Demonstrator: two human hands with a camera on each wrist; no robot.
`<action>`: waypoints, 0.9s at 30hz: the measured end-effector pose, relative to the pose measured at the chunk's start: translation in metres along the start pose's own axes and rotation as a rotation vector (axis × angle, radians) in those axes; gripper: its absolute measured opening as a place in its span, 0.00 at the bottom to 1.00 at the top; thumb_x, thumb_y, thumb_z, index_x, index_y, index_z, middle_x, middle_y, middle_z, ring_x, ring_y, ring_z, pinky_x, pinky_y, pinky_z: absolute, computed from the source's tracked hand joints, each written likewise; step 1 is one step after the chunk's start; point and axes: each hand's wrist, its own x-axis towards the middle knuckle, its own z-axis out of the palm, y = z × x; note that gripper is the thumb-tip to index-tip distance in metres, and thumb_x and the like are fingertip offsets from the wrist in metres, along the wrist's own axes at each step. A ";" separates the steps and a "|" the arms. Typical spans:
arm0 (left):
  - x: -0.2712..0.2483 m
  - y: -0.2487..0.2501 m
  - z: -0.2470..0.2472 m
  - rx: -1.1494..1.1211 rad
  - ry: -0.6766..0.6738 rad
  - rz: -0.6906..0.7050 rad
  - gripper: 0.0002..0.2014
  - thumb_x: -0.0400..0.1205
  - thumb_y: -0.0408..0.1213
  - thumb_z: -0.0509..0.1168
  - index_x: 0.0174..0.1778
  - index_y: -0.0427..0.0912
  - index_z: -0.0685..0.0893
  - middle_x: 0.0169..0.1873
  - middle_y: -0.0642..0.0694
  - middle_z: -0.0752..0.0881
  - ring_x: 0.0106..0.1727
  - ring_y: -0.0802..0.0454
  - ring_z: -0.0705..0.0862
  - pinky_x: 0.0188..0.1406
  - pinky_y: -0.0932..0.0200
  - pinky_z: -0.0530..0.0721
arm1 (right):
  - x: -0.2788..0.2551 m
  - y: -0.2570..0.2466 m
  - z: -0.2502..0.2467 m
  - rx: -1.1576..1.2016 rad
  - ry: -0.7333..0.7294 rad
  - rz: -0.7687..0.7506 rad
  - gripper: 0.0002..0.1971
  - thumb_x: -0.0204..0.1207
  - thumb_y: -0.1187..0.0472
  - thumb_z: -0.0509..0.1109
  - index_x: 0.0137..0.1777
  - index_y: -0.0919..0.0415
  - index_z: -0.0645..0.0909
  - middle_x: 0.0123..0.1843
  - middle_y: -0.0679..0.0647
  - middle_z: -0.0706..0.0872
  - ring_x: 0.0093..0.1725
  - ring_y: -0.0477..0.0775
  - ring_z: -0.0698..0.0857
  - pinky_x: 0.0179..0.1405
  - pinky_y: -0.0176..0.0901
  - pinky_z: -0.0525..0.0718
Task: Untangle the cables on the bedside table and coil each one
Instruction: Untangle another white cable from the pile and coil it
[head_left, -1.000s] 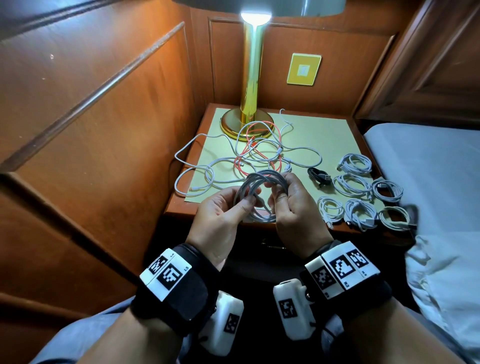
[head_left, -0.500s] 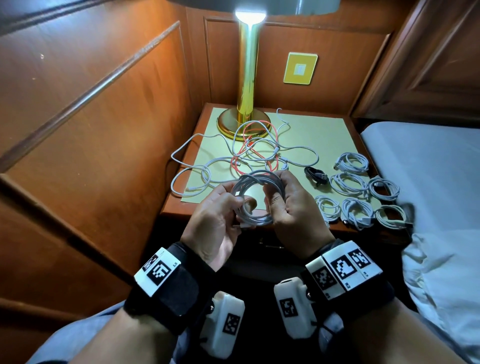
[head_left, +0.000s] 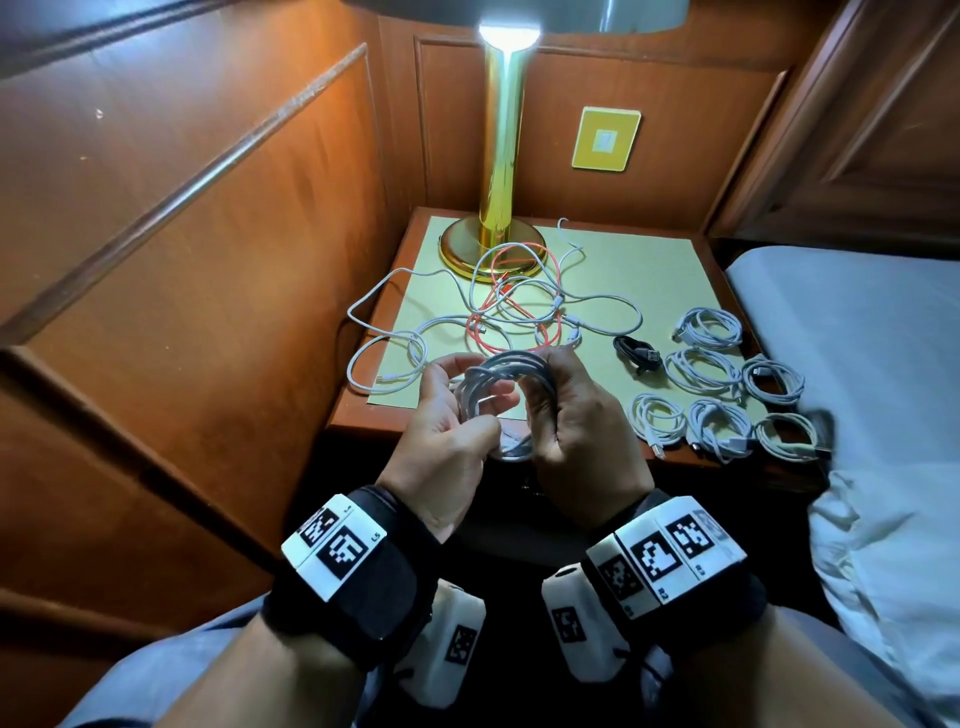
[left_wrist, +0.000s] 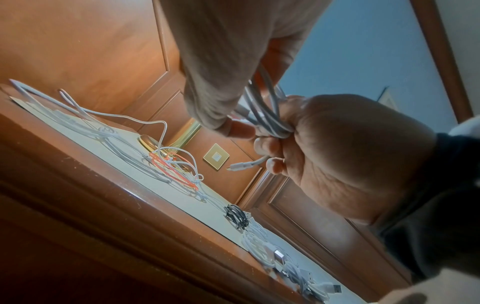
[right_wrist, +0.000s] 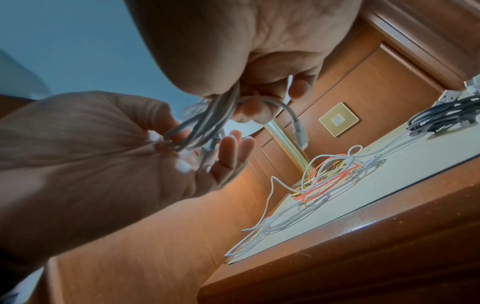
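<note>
A coil of white cable (head_left: 511, 364) is held up in front of the bedside table (head_left: 363, 421) by both hands. My left hand (head_left: 457, 415) pinches its near left side between thumb and forefinger, the other fingers spread. My right hand (head_left: 566, 400) grips the coil's right side in curled fingers. In the left wrist view the strands (left_wrist: 265, 111) bunch in the right fist and a connector end (left_wrist: 241, 166) sticks out below. A tangle of white and orange cables (head_left: 519, 306) lies on the yellow mat (head_left: 649, 270).
A brass lamp (head_left: 498, 156) stands at the back of the table, its base (head_left: 457, 249) touching the tangle. Several coiled white cables (head_left: 701, 369) and one black coil (head_left: 636, 356) lie at the right. A bed (head_left: 857, 338) borders the right side, wooden panelling the left.
Both hands keep hold of the coil. My left hand has shifted its pinch along the coil's near side and its free fingers have spread.
</note>
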 end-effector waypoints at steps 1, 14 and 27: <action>0.000 0.000 0.000 0.007 -0.012 -0.002 0.31 0.63 0.22 0.56 0.64 0.45 0.71 0.57 0.37 0.83 0.64 0.46 0.84 0.49 0.59 0.84 | 0.000 0.000 0.000 -0.012 -0.010 0.002 0.12 0.84 0.53 0.59 0.60 0.57 0.78 0.41 0.53 0.88 0.39 0.68 0.85 0.35 0.59 0.83; 0.002 0.001 -0.009 0.416 -0.015 0.163 0.28 0.70 0.26 0.62 0.62 0.54 0.66 0.62 0.41 0.82 0.58 0.50 0.88 0.55 0.53 0.87 | 0.010 0.013 -0.008 -0.127 -0.052 0.029 0.15 0.83 0.47 0.56 0.55 0.54 0.80 0.34 0.44 0.78 0.41 0.64 0.83 0.44 0.51 0.72; 0.005 0.000 -0.013 0.585 0.167 0.130 0.04 0.82 0.29 0.72 0.42 0.40 0.88 0.39 0.42 0.91 0.41 0.43 0.90 0.45 0.48 0.91 | 0.015 0.018 -0.011 0.168 -0.037 0.293 0.07 0.79 0.51 0.59 0.43 0.48 0.77 0.32 0.47 0.82 0.37 0.53 0.83 0.42 0.57 0.84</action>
